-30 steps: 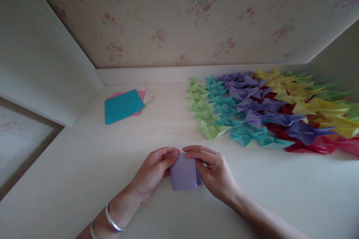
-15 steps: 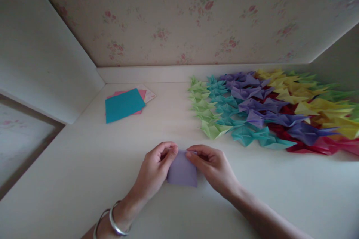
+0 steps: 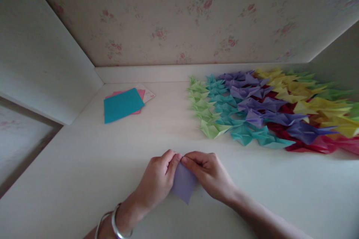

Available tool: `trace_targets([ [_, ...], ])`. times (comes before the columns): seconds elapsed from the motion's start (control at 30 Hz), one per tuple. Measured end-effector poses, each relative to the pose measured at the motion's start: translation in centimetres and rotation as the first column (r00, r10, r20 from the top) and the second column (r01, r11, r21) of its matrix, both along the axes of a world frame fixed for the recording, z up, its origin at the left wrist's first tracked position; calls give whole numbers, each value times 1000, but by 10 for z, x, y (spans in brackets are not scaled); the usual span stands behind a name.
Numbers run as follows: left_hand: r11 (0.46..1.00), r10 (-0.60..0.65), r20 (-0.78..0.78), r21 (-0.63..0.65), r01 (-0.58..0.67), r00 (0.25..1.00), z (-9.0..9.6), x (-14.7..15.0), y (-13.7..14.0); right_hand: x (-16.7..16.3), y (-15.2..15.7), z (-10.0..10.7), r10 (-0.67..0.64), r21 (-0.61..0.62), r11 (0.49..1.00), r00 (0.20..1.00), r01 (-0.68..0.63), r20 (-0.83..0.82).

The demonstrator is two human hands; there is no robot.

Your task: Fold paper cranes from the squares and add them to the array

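Note:
A small folded piece of purple paper is turned cornerwise, one corner pointing down toward me. At its top corner, my left hand pinches it between thumb and fingers; silver bangles circle that wrist. My right hand grips the same top corner from the other side, its thumb nearly meeting the left thumb. The fingers cover the paper's upper edges, so the fold there is hidden.
Rows of folded paper cranes in green, teal, purple, red and yellow fill the back right of the white table. Stacked teal and pink paper sheets lie at the back left. Behind is a flowered wall.
The purple paper has turned from square-on to cornerwise and come slightly nearer me. Both hands have moved down a little, and their fingertips have drawn together at its top corner.

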State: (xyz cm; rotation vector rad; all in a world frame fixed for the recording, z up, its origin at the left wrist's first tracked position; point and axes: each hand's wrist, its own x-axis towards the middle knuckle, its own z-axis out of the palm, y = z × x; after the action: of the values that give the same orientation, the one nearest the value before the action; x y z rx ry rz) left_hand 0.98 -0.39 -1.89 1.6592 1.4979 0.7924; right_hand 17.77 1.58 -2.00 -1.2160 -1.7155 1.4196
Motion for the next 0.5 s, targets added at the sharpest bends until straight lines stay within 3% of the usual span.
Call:
trace_targets([
  [0.1,1000,-3,18,-4,3,1000,0,-2,1,2,2,0,-3,5,1000,1000,2,13],
  [0.33,991,109,86,-85,-101,990,-1,-12,5,6,6,-1,-6,-186,982,988,-23,-151],
  [0.5,966,183,297,-232,-115,937,6,-11,5,6,11,4,-164,-304,949,958,87,-236],
])
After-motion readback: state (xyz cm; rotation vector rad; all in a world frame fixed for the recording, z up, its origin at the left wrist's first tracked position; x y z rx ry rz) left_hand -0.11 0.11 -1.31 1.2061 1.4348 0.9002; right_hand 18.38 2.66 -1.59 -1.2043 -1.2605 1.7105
